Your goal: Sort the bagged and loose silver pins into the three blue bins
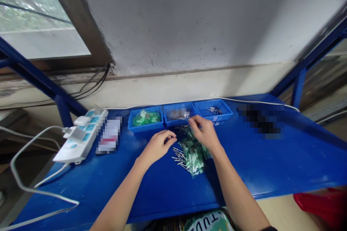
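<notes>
My left hand [159, 145] is just above the table, its fingers curled and the thumb close to the fingertips. Anything in that pinch is too small to make out. My right hand [202, 133] is closed too, fingertips together at the front edge of the middle blue bin [177, 120]; what it pinches is unclear. Between and below the hands lies a pile of small clear packets with green contents [194, 160]. Thin metal pins [180, 158] lie loose at the pile's left side, and more are partly hidden behind the right hand.
A left bin [146, 128] holds green packets; a right bin [217, 117] holds metal pins. The middle bin holds clear packets. On the left are a power strip [89, 133] with cables and a blurred phone-like object [110, 135]. A blurred dark object [260, 121] lies right.
</notes>
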`<move>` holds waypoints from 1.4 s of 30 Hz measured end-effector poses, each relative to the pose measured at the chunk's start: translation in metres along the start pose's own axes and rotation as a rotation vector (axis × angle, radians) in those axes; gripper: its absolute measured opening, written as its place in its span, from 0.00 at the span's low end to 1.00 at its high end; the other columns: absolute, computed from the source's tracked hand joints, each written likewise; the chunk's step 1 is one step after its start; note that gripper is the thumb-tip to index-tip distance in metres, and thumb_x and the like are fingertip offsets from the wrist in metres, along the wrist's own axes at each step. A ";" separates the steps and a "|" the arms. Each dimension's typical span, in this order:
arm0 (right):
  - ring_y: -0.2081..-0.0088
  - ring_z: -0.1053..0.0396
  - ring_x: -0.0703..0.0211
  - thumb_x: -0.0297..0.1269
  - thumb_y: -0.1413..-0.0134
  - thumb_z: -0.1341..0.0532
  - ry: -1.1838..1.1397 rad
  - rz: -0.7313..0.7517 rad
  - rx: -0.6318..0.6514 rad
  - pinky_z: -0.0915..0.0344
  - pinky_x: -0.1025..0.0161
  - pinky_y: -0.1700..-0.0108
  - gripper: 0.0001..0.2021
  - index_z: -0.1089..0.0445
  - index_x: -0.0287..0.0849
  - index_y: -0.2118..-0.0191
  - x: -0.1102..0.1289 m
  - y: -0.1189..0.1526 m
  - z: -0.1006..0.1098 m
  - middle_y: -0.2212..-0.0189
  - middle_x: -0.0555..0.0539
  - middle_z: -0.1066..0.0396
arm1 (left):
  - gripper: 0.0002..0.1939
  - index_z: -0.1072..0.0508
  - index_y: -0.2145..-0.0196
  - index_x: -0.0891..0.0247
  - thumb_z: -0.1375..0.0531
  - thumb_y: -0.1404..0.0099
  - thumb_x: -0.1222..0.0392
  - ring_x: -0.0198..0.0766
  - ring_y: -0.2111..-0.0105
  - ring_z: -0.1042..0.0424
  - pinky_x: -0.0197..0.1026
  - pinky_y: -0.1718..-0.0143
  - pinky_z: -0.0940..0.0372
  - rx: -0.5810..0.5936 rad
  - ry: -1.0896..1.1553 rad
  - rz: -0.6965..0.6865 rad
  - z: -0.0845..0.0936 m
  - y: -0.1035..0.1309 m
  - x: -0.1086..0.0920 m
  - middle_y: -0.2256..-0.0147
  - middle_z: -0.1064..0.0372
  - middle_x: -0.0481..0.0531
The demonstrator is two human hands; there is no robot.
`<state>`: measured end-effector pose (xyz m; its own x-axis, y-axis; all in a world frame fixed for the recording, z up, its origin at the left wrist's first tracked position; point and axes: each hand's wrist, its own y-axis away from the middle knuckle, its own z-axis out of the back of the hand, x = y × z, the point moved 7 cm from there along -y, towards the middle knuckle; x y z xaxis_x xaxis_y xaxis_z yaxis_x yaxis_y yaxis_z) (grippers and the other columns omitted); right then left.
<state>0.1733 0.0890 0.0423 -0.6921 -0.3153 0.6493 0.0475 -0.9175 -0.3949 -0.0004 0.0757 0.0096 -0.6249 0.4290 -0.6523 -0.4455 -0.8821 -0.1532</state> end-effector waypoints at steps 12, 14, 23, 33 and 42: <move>0.77 0.37 0.63 0.44 0.43 0.47 -0.001 0.051 0.233 0.48 0.68 0.72 0.11 0.31 0.44 0.64 0.016 0.008 -0.034 0.79 0.52 0.33 | 0.09 0.32 0.67 0.59 0.50 0.31 0.59 0.40 0.61 0.37 0.46 0.57 0.49 -0.017 -0.262 0.003 0.008 0.001 0.001 0.65 0.32 0.46; 0.75 0.37 0.63 0.41 0.43 0.46 -0.027 0.154 0.326 0.47 0.68 0.71 0.09 0.32 0.44 0.68 0.036 0.014 -0.047 0.77 0.51 0.31 | 0.10 0.33 0.68 0.59 0.50 0.31 0.58 0.41 0.61 0.37 0.45 0.58 0.48 -0.097 -0.246 0.040 0.016 0.000 0.004 0.66 0.32 0.47; 0.77 0.39 0.60 0.52 0.39 0.56 0.194 -0.313 -0.213 0.52 0.65 0.73 0.23 0.32 0.42 0.71 -0.026 0.002 0.020 0.80 0.47 0.33 | 0.06 0.30 0.60 0.54 0.46 0.34 0.58 0.42 0.59 0.36 0.49 0.54 0.48 0.068 -0.189 -0.048 0.005 0.004 -0.007 0.63 0.31 0.48; 0.78 0.38 0.61 0.51 0.42 0.50 0.112 -0.278 -0.092 0.50 0.66 0.74 0.19 0.30 0.43 0.69 -0.031 0.002 0.005 0.82 0.51 0.35 | 0.07 0.33 0.70 0.59 0.48 0.33 0.62 0.43 0.55 0.40 0.52 0.51 0.50 0.240 -0.238 -0.100 -0.016 0.012 -0.014 0.63 0.35 0.50; 0.77 0.37 0.62 0.39 0.43 0.46 -0.052 0.170 0.330 0.48 0.67 0.73 0.08 0.33 0.46 0.69 0.042 0.019 -0.046 0.79 0.52 0.33 | 0.13 0.33 0.71 0.61 0.53 0.31 0.59 0.41 0.65 0.37 0.43 0.63 0.41 -0.150 -0.168 0.007 0.023 -0.002 0.011 0.71 0.32 0.50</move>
<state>0.1120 0.0699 0.0319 -0.6176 -0.4736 0.6279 0.3937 -0.8773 -0.2745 -0.0214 0.0870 0.0198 -0.7313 0.4382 -0.5227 -0.3486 -0.8988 -0.2658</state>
